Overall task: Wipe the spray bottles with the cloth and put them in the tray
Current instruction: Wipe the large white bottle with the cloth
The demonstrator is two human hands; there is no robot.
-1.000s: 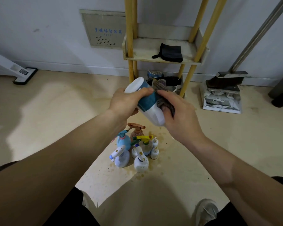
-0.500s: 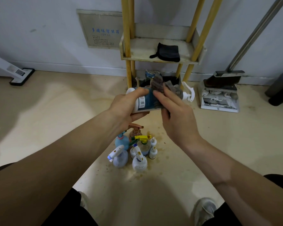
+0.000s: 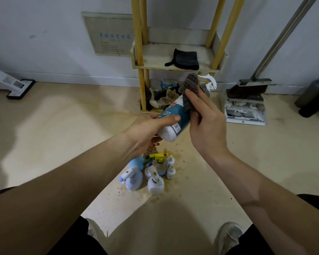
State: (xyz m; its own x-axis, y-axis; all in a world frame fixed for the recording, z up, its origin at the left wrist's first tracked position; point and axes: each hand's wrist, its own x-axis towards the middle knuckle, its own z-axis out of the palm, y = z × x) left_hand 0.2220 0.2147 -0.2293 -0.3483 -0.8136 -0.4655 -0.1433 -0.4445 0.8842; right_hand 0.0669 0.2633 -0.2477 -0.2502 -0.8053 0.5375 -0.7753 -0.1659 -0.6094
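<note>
Tilted white-and-teal spray bottle (image 3: 180,118), trigger uppermost, grey cloth (image 3: 191,85) against it

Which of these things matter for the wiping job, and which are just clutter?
Job: spray bottle in the left hand; cloth in the right hand; stained bottles on the floor; rack tray.
Lying about: black cloth on the tray; dustpan; floor mop; dark canister; wall panel.

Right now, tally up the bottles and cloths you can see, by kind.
Held spray bottle, gripped in the left hand: 1
Bottles standing on the floor: 8, one partly hidden by that hand
Cloths: 2, grey cloth in the right hand, black cloth on the shelf
Total: 11
</note>
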